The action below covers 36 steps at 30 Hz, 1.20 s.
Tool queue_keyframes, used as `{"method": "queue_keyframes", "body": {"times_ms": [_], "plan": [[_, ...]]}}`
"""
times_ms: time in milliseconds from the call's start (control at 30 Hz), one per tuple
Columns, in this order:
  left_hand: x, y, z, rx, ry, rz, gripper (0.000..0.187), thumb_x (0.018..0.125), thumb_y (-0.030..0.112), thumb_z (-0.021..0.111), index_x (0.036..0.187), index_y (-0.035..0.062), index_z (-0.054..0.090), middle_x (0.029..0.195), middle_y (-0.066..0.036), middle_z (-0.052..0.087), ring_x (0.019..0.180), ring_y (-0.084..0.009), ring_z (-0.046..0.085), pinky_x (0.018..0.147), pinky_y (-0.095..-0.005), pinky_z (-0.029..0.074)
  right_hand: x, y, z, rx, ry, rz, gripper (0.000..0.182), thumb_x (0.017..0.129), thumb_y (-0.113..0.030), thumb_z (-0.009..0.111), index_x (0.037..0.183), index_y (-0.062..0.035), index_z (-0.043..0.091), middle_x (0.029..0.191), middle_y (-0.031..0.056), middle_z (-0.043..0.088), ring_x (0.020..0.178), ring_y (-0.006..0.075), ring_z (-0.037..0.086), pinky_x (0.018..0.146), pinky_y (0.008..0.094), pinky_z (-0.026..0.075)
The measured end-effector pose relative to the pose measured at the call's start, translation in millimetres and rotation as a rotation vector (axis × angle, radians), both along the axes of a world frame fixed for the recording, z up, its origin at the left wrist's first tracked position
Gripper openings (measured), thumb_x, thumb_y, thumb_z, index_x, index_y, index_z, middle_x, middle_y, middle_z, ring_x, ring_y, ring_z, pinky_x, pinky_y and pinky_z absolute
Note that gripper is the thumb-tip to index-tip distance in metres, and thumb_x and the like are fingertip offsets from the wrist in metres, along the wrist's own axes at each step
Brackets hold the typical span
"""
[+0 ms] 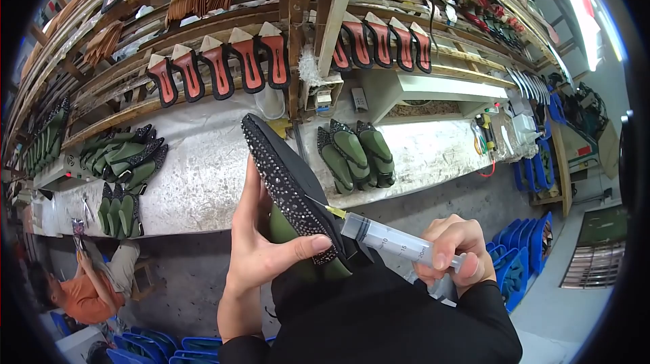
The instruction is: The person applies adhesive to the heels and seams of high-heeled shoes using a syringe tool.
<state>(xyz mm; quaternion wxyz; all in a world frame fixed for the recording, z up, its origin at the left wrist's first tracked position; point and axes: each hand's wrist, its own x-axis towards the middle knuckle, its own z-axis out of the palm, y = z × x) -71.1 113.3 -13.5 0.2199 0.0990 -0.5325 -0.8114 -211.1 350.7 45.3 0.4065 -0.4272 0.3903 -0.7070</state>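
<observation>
My left hand [254,255] is wrapped round a black studded shoe upper [288,191] on a green shoe last [280,226], its toe pointing up and its dark sole side turned to the right. The thumb presses on the studs near the lower end. In my right hand [455,252] is a clear plastic syringe [389,237] with a yellow needle hub. The syringe lies nearly level, and its thin needle reaches the shoe's edge; whether it touches cannot be made out. My right fingers close around the plunger end.
Ahead runs a worn white workbench [186,191]. On it stand several green lasts with studded uppers [352,154] and a cream box [433,96]. Racks above hold red-and-black shoe parts [247,62]. Blue bins [514,262] stand at right. A person in orange [91,293] sits at lower left.
</observation>
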Motion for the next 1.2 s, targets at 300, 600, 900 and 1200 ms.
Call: {"method": "queue_keyframes", "body": {"times_ms": [300, 600, 900, 1200], "plan": [[0.6, -0.4, -1.5, 0.127, 0.026, 0.002, 0.106, 0.064, -0.003, 0.086, 0.155, 0.0043, 0.033, 0.124, -0.014, 0.065, 0.102, -0.0217, 0.063, 0.093, -0.0315, 0.049, 4.4, 4.9, -1.7, 0.033, -0.015, 0.005, 0.038, 0.101, -0.039, 0.063, 0.106, -0.0004, 0.065, 0.074, 0.0093, 0.064, 0.052, 0.0154, 0.051, 0.050, 0.0261, 0.042], [5.0, 1.2, 0.5, 0.206, 0.015, 0.033, 0.087, 0.069, 0.003, 0.078, 0.149, 0.0034, 0.041, 0.116, -0.012, 0.064, 0.094, -0.0212, 0.062, 0.087, -0.0296, 0.047, 11.3, 7.8, -8.0, 0.024, -0.038, 0.019, 0.037, 0.101, -0.037, 0.063, 0.106, -0.0004, 0.064, 0.076, 0.0093, 0.064, 0.053, 0.0166, 0.052, 0.050, 0.0267, 0.042], [12.1, 1.8, -5.7, 0.284, -0.005, 0.127, 0.074, 0.076, 0.006, 0.070, 0.145, 0.0023, 0.045, 0.116, -0.014, 0.064, 0.094, -0.0210, 0.061, 0.085, -0.0291, 0.047, 15.3, 10.9, -13.2, 0.055, -0.034, 0.041, 0.036, 0.101, -0.035, 0.064, 0.107, 0.0008, 0.064, 0.077, 0.0094, 0.064, 0.053, 0.0172, 0.053, 0.050, 0.0269, 0.042], [14.7, -0.9, -6.0, 0.269, -0.016, 0.204, 0.069, 0.080, 0.009, 0.068, 0.144, 0.0019, 0.045, 0.116, -0.015, 0.064, 0.093, -0.0211, 0.061, 0.084, -0.0279, 0.047, 17.2, 14.7, -18.1, 0.055, -0.045, 0.069, 0.034, 0.102, -0.033, 0.063, 0.107, 0.0011, 0.063, 0.078, 0.0100, 0.064, 0.053, 0.0171, 0.053, 0.049, 0.0269, 0.042]]}}
